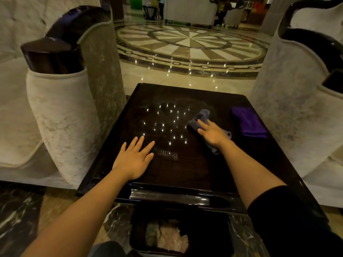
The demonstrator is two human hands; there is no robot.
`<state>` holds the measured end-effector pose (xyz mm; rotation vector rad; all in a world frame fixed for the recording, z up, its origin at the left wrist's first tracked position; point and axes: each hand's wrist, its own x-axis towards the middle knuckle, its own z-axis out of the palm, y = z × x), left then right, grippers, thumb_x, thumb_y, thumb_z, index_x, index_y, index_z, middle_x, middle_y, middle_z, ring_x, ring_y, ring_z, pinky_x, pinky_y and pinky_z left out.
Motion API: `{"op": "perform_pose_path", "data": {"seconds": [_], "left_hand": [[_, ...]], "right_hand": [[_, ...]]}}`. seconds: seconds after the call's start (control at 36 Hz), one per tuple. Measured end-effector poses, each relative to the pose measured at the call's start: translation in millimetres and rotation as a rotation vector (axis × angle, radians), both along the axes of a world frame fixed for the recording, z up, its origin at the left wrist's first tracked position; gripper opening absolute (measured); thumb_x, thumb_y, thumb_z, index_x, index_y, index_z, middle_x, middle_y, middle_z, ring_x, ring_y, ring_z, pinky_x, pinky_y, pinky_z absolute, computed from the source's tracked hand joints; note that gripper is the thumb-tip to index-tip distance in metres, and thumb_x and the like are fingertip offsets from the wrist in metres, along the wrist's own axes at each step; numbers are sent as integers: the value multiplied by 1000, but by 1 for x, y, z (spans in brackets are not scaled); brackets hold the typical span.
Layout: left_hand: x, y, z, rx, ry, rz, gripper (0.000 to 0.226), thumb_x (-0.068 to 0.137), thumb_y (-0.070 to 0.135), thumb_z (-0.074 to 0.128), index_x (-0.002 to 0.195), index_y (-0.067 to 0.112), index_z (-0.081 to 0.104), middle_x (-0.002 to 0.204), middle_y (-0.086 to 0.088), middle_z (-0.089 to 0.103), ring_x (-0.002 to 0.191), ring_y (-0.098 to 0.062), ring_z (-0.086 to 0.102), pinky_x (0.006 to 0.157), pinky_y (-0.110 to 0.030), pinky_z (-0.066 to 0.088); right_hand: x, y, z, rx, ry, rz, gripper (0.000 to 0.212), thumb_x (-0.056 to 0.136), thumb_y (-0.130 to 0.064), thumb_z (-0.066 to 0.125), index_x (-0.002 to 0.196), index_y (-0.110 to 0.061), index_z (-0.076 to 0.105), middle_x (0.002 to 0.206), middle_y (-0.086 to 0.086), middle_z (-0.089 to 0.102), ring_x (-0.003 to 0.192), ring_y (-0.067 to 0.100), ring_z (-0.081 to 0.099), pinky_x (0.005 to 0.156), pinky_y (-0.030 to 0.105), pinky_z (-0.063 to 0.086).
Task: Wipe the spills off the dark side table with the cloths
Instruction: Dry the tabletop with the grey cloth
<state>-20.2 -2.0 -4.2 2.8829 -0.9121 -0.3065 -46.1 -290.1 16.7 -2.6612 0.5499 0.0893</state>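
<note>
Glossy and nearly black, the square tabletop [185, 169] shows a faint wood grain and mirrors a scatter of small ceiling lights across its middle. On it, right of those reflections, lies a crumpled grey-blue cloth [201, 117], soft and bunched into a long uneven strip. The right hand [211, 133] presses flat on this cloth, fingers [203, 124] stretched out and slightly apart, not curled around the fabric; the cloth pokes out beyond the fingertips and below the wrist. Further right of the grey-blue cloth, apart from it, a purple cloth [248, 122] rests near the tabletop's right edge, folded into a neat fuzzy rectangle. Left of the grey-blue cloth, the left hand [134, 159] lies palm down on the bare polished surface, fingers spread, holding nothing. Flanking the tabletop stand pale velvety armchairs [63, 115] with rounded arms capped in dark lacquered wood. Beyond it, a shiny marble floor [189, 43] carries a circular starburst inlay. Below the tabletop's near edge, a dark bin [181, 236] holds crumpled scraps.
</note>
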Motion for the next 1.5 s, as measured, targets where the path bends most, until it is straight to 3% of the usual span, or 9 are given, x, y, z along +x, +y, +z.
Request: {"op": "perform_pose_path", "data": {"seconds": [0.58, 0.86, 0.97, 1.06, 1.11, 1.17, 1.28, 1.42, 1.5], "left_hand": [[-8, -1, 9, 49, -14, -13, 52, 97, 36, 16, 144, 29, -5, 156, -8, -9, 144, -24, -11, 116, -47, -1], [-9, -1, 13, 19, 27, 1, 51, 97, 40, 14, 144, 30, -4, 157, -7, -9, 144, -22, -11, 116, -45, -2], [-7, 1, 8, 7, 9, 5, 51, 96, 42, 12, 144, 31, -2, 157, -6, -7, 144, -22, -9, 116, -45, -1], [-6, 0, 6, -1, 5, 8, 51, 96, 43, 11, 144, 31, -2, 157, -6, -7, 144, -22, -9, 116, -45, -1], [-6, 0, 6, 1, -2, 4, 51, 96, 43, 11, 144, 31, -3, 157, -6, -7, 144, -23, -9, 116, -46, -1], [-6, -1, 4, 5, -5, -7, 51, 96, 43, 11, 144, 30, -4, 157, -6, -7, 144, -23, -9, 117, -46, 0], [-4, -1, 3, 5, 6, 2, 51, 96, 44, 10, 143, 32, -4, 157, -5, -8, 144, -22, -10, 117, -45, -1], [-3, 0, 3, -1, 8, 0, 51, 96, 44, 10, 144, 32, -3, 157, -5, -8, 144, -22, -10, 117, -45, -1], [-3, 0, 2, 1, -1, -2, 51, 95, 44, 10, 143, 32, -4, 157, -5, -8, 144, -22, -10, 116, -45, -1]], "right_hand": [[-109, 125, 1, -134, -101, 677, 44, 94, -28, 41, 137, -29, 31, 153, 4, 21, 142, 20, 16, 117, 37, 16], [-143, 134, 13, 98, -181, 662, 34, 91, -11, 47, 124, -18, 53, 142, 5, 45, 132, 22, 39, 108, 41, 35], [-157, 113, 27, 235, -227, 523, 33, 90, -6, 48, 122, -13, 55, 138, 9, 48, 128, 19, 43, 107, 23, 31], [-168, 80, 45, 232, -316, 343, 34, 87, 1, 50, 120, -7, 55, 134, 13, 48, 123, 12, 39, 97, -2, 22], [-173, 55, 60, 213, -382, 234, 34, 85, 5, 51, 119, -3, 55, 129, 12, 50, 120, 12, 39, 92, -8, 19], [-177, 30, 72, 154, -410, 140, 34, 85, 5, 52, 118, -2, 55, 129, 13, 51, 122, 16, 42, 96, -2, 22], [-173, -17, 86, -25, -382, -22, 34, 87, 1, 50, 121, -4, 54, 136, 20, 47, 128, 29, 43, 106, 27, 27], [-160, -55, 83, -264, -308, -195, 37, 91, -13, 46, 128, -11, 48, 143, 19, 37, 124, 38, 43, 102, 43, 36], [-151, -61, 66, -271, -126, -220, 43, 94, -24, 41, 135, -11, 36, 147, 24, 27, 128, 43, 34, 105, 49, 33]]}}
